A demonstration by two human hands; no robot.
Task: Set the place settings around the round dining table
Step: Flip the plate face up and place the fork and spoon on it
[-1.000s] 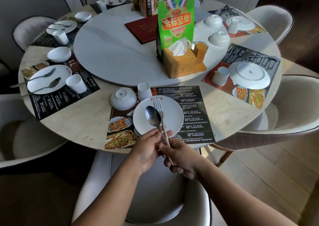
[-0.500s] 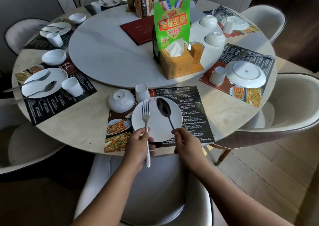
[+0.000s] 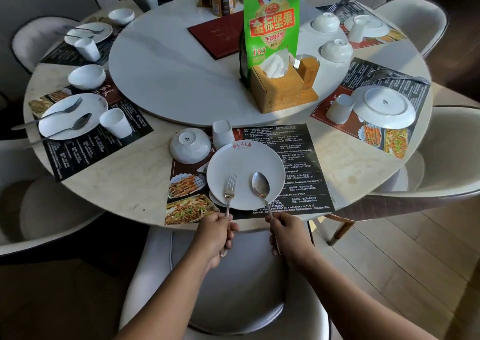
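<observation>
Near setting: left hand (image 3: 217, 232) grips fork (image 3: 229, 187), right hand (image 3: 287, 232) grips spoon (image 3: 260, 187); both now lowered onto plate (image 3: 244, 163), release pending.

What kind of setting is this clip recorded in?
Most likely a restaurant dining room: a round table with a central turntable, printed food-photo menu placemats at each seat, and matching white plates, cups and bowls.

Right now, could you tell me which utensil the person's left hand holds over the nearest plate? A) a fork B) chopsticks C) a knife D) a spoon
A: the left hand grips the fork, tines over the plate; the right hand holds the spoon.
</observation>
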